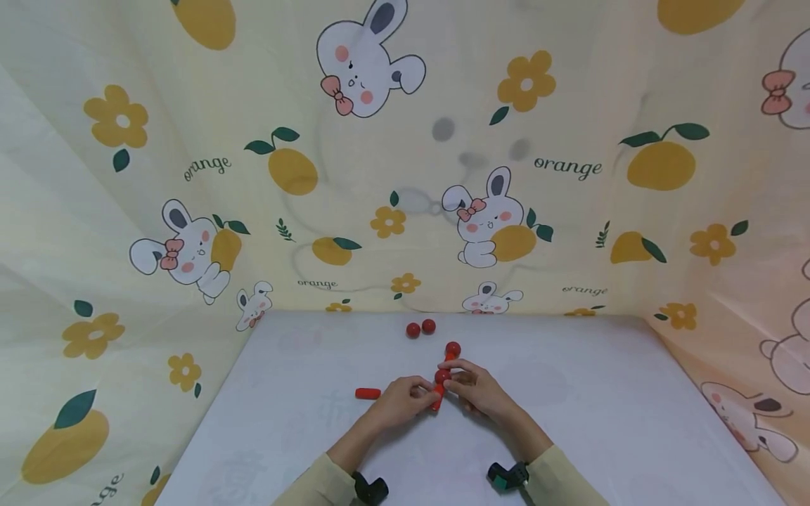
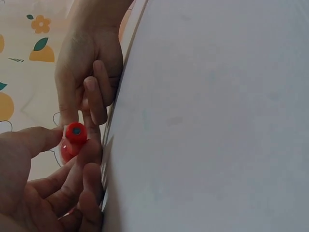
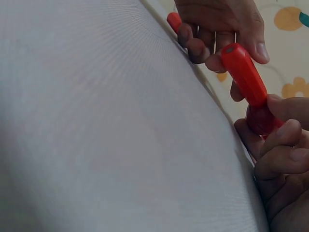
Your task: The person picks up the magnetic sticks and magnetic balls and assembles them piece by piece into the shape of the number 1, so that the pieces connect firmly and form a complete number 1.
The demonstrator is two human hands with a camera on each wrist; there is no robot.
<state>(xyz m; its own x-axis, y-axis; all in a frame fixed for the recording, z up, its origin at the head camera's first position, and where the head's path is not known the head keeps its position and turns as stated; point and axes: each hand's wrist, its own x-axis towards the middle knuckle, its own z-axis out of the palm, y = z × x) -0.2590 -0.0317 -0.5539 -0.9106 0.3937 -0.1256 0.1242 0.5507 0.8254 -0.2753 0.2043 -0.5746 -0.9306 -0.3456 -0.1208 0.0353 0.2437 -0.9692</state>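
Observation:
Both hands meet at a chain of red pieces near the middle of the white table. My right hand point(image 1: 482, 391) pinches the red ball point(image 1: 442, 377) between thumb and fingers. Below that ball a red stick point(image 3: 247, 77) points toward me, its end with a small dark hole. My left hand point(image 1: 402, 403) has its thumb and fingers at this stick; the right wrist view shows the fingers close beside it. Beyond the held ball, another red stick point(image 1: 449, 357) runs up to a second red ball point(image 1: 453, 348).
Two loose red balls point(image 1: 413, 330) point(image 1: 429, 326) lie near the table's back edge. A loose red stick point(image 1: 368, 393) lies left of my left hand. A patterned curtain point(image 1: 405, 253) rises behind the white table point(image 1: 569, 393).

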